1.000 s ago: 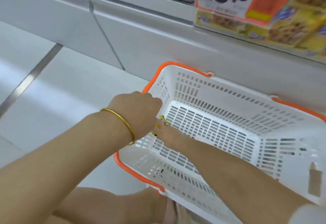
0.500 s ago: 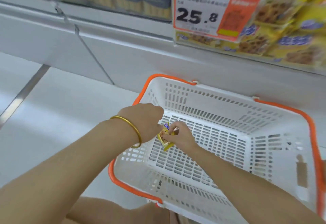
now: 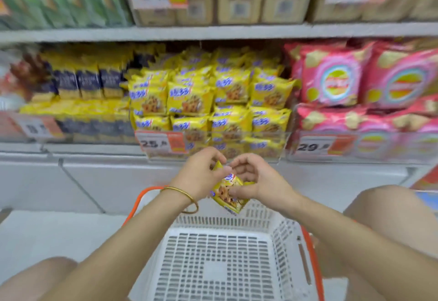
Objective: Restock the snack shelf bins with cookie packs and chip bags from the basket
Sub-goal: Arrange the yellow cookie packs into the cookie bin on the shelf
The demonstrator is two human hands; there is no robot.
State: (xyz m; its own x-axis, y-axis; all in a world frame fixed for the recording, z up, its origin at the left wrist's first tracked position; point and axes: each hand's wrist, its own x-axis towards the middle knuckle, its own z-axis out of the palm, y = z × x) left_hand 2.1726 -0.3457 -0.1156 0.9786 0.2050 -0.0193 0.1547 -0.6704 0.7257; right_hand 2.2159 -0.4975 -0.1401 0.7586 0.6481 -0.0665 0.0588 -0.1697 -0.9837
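Cookie pack (image 3: pixel 228 194) pinched between left hand (image 3: pixel 199 177) and right hand (image 3: pixel 259 183) above white basket (image 3: pixel 222 248), facing stocked shelf (image 3: pixel 99 151).

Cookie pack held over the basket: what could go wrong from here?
The left hand and right hand only pinch the cookie pack at its edges; it may drop into the basket. The yellow-pack bin is already piled above its clear front, so pushing one more in might topple others out.
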